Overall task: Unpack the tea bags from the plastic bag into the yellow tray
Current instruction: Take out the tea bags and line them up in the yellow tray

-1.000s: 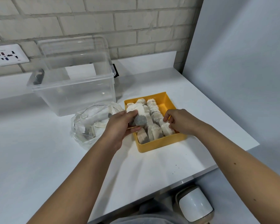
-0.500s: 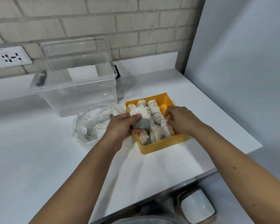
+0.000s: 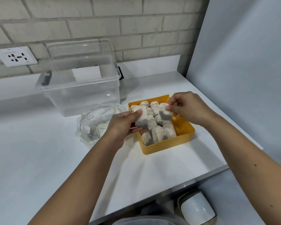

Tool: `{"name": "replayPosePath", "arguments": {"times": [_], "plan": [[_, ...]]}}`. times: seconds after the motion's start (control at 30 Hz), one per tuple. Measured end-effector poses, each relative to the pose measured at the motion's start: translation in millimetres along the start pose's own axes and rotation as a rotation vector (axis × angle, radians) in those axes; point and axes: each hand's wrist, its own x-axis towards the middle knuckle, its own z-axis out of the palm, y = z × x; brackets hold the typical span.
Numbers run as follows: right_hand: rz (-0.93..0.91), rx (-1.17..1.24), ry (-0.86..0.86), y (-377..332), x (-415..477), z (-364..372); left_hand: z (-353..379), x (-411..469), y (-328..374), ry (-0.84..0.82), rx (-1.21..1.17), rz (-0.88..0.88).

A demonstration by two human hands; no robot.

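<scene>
The left hand (image 3: 122, 125) grips a tea bag (image 3: 141, 118) over the left edge of the yellow tray (image 3: 184, 138), its palm hiding that rim. The right hand (image 3: 187, 108) pinches a second tea bag (image 3: 165, 114) above the packed rows (image 3: 161, 133). The contents of the crumpled plastic bag (image 3: 94, 120) beside the tray are hard to make out.

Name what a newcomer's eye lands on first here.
The square yellow plastic tray sits right of centre on the white table, packed with rows of pale paper tea bags. Both hands are over it: the left hand pinches one tea bag at the tray's left edge, the right hand holds a second tea bag above its middle. Left of the tray lies the crumpled clear plastic bag, a large clear plastic box behind it.
</scene>
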Motion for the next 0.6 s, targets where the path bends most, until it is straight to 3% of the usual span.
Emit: {"name": "replayPosePath", "arguments": {"times": [0.2, 0.37, 0.6], "plan": [[0.124, -0.181, -0.325, 31, -5, 0, -5, -1, 0, 0.023, 0.049, 0.069], [0.117, -0.264, -0.396, 38, 0, 20, -4, 0, -3, 0.029, 0.138, 0.08], [0.121, -0.554, -0.317, 41, 5, 32, -8, 3, -3, 0.042, 0.203, 0.104]]}}
